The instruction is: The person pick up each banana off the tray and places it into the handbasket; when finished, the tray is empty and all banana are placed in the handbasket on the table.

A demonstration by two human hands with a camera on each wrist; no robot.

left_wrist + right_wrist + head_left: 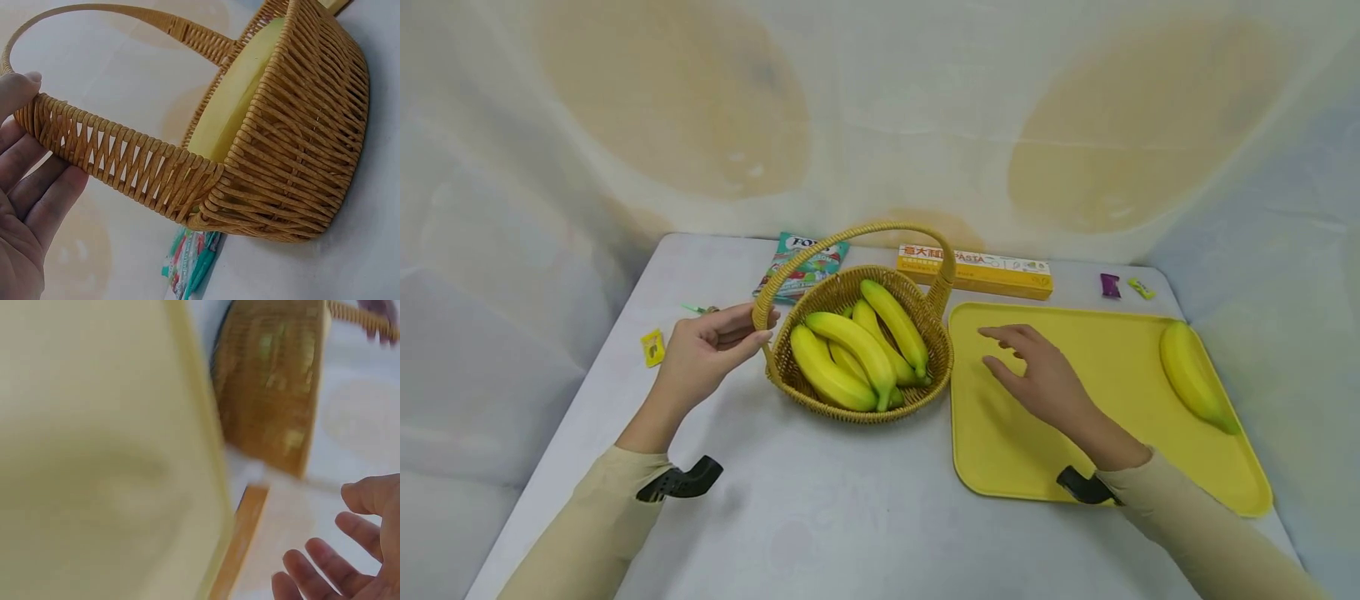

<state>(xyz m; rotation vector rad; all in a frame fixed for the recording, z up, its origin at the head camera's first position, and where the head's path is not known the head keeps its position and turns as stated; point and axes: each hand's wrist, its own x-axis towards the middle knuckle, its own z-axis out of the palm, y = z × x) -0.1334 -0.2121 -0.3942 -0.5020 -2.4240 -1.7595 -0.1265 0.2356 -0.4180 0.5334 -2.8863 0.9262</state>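
A woven wicker basket with a tall arched handle stands mid-table, holding several yellow bananas. My left hand pinches the left side of that handle between thumb and fingers; the left wrist view shows the thumb on one face of the weave and fingertips behind it. Over the left part of a yellow tray hovers my right hand, fingers loosely extended and holding nothing. One more banana lies along the tray's right edge.
Behind the basket are a teal candy bag and a yellow pasta box. Small wrapped sweets lie at the back right, one purple and one green. A yellow packet sits at the left.
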